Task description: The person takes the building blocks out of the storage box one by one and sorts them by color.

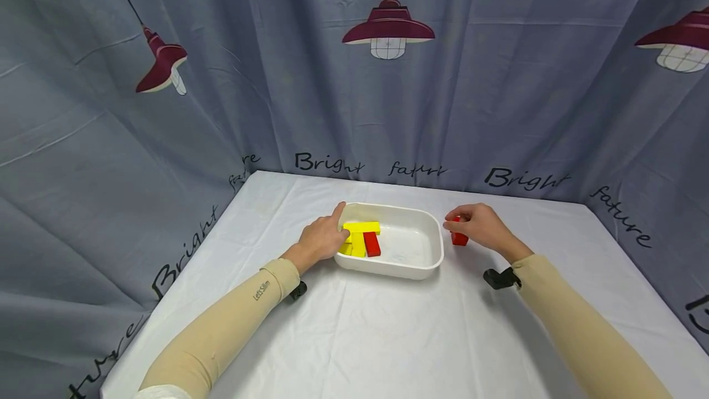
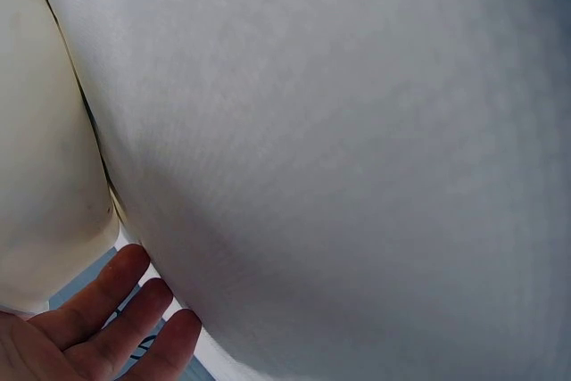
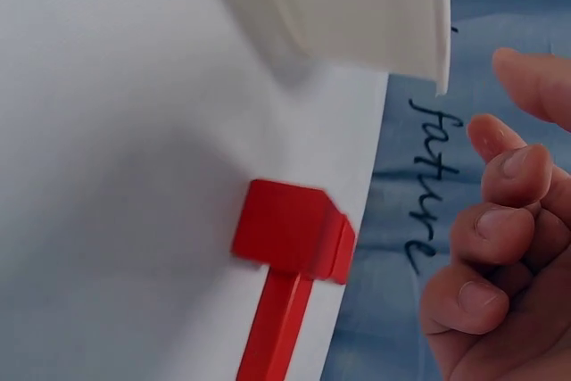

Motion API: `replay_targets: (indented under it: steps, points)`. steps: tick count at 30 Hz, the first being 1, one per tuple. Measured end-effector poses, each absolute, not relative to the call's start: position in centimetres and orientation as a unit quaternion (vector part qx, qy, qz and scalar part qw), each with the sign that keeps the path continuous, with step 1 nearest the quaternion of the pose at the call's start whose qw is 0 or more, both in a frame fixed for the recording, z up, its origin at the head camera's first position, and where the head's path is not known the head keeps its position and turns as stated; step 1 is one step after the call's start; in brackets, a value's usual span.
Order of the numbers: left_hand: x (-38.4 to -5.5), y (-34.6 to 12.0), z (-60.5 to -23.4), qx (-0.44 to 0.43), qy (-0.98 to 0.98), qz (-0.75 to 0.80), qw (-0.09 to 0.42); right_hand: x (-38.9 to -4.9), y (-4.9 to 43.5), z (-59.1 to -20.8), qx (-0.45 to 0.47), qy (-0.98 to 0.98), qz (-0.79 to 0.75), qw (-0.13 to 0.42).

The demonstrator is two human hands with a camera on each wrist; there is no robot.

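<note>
My left hand (image 1: 323, 237) holds the left end of a white plastic bin (image 1: 388, 270), with the thumb over the rim and the index finger at its far corner. In the left wrist view, three fingers (image 2: 120, 305) extend outside the bin wall (image 2: 53, 131). Several yellow blocks (image 1: 362, 226) and one red block (image 1: 372, 244) lie in the bin's left part. My right hand (image 1: 479, 225) hovers by red blocks (image 1: 459, 239) on the table, right of the bin. The right wrist view shows loosely curled fingers, apart from these red blocks (image 3: 281, 225).
A white cloth (image 1: 399, 331) covers the table. Behind it and at both sides hangs a grey-blue curtain (image 1: 310, 97) printed with lamps and lettering. Dark wrist devices (image 1: 501, 278) sit beneath both forearms.
</note>
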State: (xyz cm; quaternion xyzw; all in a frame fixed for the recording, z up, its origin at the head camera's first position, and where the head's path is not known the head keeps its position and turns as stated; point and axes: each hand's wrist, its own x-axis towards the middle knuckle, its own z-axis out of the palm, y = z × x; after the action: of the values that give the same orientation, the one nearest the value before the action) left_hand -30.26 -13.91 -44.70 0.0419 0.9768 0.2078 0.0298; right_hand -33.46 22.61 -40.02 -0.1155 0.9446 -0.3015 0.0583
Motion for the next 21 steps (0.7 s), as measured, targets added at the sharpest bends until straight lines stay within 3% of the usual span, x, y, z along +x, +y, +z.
replay_targets:
  steps: [21]
  points:
    - [-30.2, -13.8, -44.7, 0.043, 0.977, 0.205, 0.026, -34.8, 17.9, -38.4, -0.206, 0.924, -0.303, 0.111]
